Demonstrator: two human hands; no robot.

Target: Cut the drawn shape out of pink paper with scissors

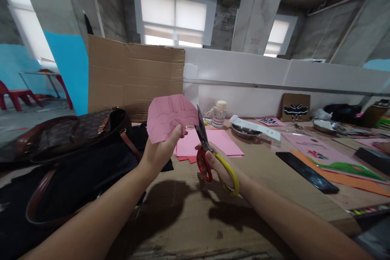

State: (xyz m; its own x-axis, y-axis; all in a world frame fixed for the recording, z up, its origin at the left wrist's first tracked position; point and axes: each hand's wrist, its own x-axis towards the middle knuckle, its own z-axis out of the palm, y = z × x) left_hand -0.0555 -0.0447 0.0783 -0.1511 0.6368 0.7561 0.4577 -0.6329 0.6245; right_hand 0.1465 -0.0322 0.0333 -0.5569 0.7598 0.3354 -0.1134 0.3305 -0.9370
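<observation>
1. Your left hand (161, 152) holds the pink paper piece (160, 109) up in the air, above the table (258, 166); dark drawn lines run across the piece.
2. Its thumb presses on the front of the piece near the lower edge; the other fingers are mostly hidden behind it, closed in a pinch.
3. Most of the piece extends up and to the left of your thumb, with its right edge towards the scissors (207, 145).
4. Your right hand (224, 166) has its fingers wrapped round the red and yellow handles, blades pointing up and parted a little.
5. The blades are right at the piece's right edge; you cannot tell whether paper sits between them.
6. Behind and below your hands, pink sheets (219, 142) lie on the table, with red paper (191, 159) showing under their near edge.
7. The bag (91, 130) is to your left; the white-capped bottle (219, 113) stands beyond the sheets.
</observation>
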